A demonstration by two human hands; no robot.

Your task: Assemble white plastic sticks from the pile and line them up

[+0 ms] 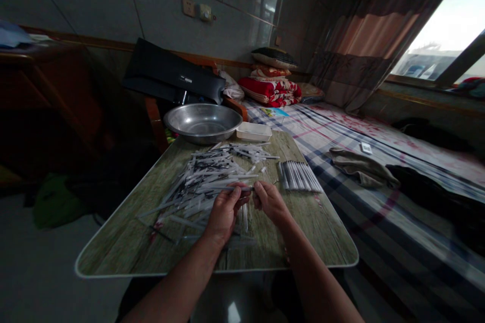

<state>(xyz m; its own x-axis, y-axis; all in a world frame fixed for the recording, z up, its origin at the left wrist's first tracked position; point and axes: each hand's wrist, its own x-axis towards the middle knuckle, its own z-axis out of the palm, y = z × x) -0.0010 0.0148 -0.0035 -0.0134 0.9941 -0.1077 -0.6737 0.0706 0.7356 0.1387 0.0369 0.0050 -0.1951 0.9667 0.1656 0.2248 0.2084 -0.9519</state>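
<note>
My left hand point(224, 210) and my right hand point(270, 201) meet over the middle of a wood-patterned table point(125, 242). Both pinch a thin pale stick point(227, 188) that runs leftward from my fingertips. Under and behind my hands lies a loose heap of several similar pale and dark sticks point(206, 174). A neat row of white sticks point(299, 175) lies side by side just right of my right hand.
A metal basin point(202, 122) and a white shallow tray point(253, 131) stand at the table's far end. A bed with a striped sheet point(379, 181), folded cloth point(359, 167) and stacked bedding point(272, 88) runs along the right. A dark case point(170, 76) leans behind the basin.
</note>
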